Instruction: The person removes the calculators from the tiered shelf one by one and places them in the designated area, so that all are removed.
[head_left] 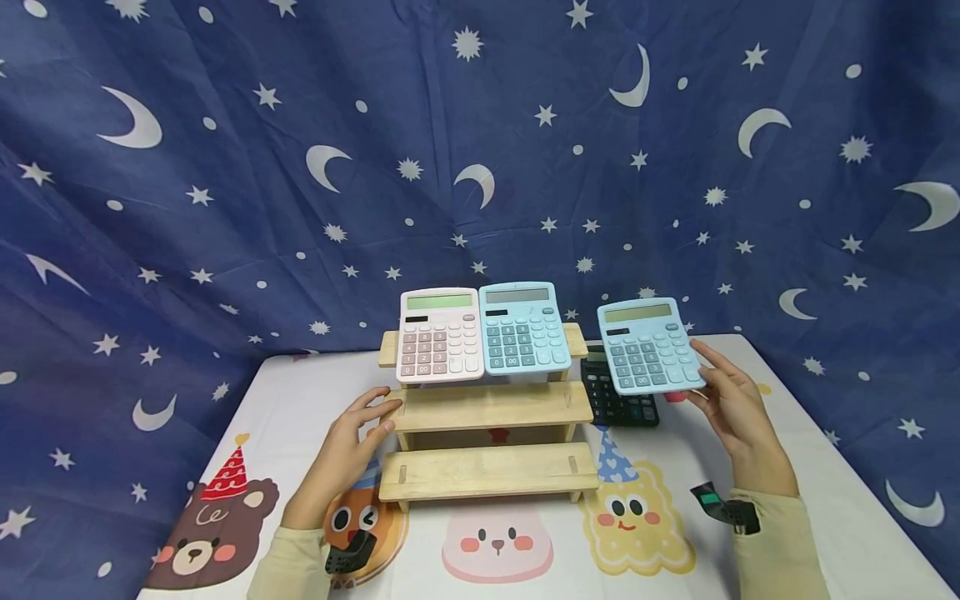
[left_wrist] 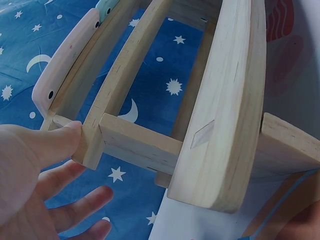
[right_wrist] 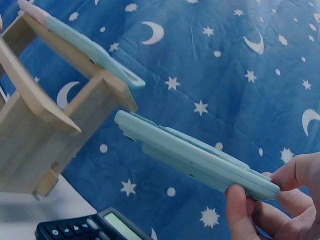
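My right hand [head_left: 738, 408] pinches a light blue calculator [head_left: 651, 346] by its lower right corner, thumb and fingers on opposite faces. In the right wrist view this calculator [right_wrist: 190, 152] appears edge-on, apart from the stand. A three-tier wooden stand [head_left: 487, 471] bears a pale pink calculator [head_left: 440, 333] and another blue calculator [head_left: 523, 327], side by side on its top tier. At the stand's left end, my left hand [head_left: 348, 450] grips the wood between thumb and index finger; its other fingers are spread in the left wrist view.
A black calculator [head_left: 618, 400] lies on the table right of the stand, partly behind the held one. The white tablecloth [head_left: 315, 400] carries cartoon figures. A blue curtain [head_left: 480, 125] with moons and stars hangs behind the table.
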